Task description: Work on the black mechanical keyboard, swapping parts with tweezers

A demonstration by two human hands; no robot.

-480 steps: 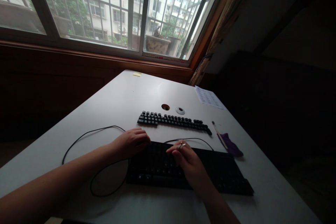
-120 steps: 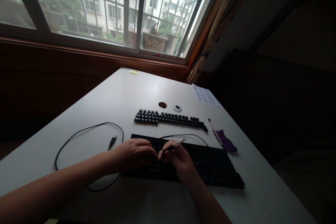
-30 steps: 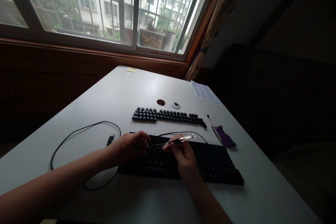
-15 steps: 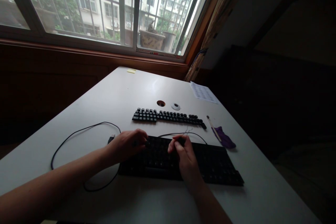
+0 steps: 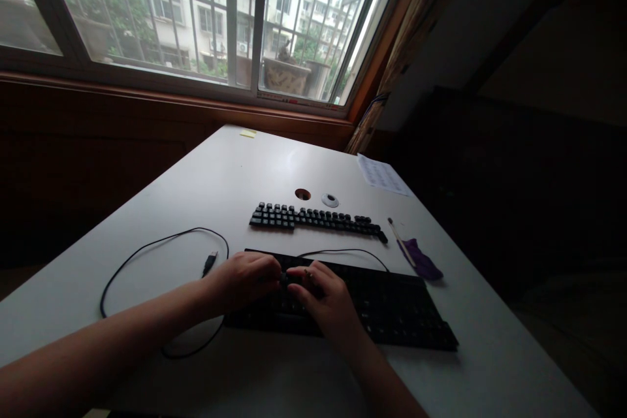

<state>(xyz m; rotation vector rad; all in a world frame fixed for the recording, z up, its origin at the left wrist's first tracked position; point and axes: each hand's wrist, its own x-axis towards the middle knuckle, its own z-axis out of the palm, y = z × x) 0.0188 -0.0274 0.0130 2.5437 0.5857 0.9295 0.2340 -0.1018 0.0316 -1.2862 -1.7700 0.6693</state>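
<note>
The black keyboard (image 5: 399, 310) lies flat on the white table (image 5: 166, 209) in front of us, and both our hands are over its left half, where many of the keys are too dark to make out. Our left hand (image 5: 245, 281) is on the keyboard's left part, its fingers bent and narrowed beside a small dark piece (image 5: 283, 278); we cannot tell whether they grip it. Our right hand (image 5: 326, 294), nearer the keyboard's middle, reaches thumb and forefinger toward that same piece, with a small gap between their tips, while its curled fingers hold a slim tool (image 5: 307, 273), mostly hidden. Just behind the keyboard runs a stretch of thin cable (image 5: 347, 251), and beyond that sit black keycaps (image 5: 318, 219) in close rows. To the keyboard's left we see a cable loop (image 5: 147, 247) and a USB plug (image 5: 209, 264). By the keyboard's far right corner lies a purple cloth (image 5: 425, 262), with a slender brush (image 5: 402, 245) partly on it. Farther behind the keyboard and its rows of caps are a round hole (image 5: 302, 194), a grey ring (image 5: 330, 200), a printed sheet (image 5: 385, 175) toward the right, and a yellow note (image 5: 247, 133) at the far edge, below the barred window (image 5: 210, 19).
</note>
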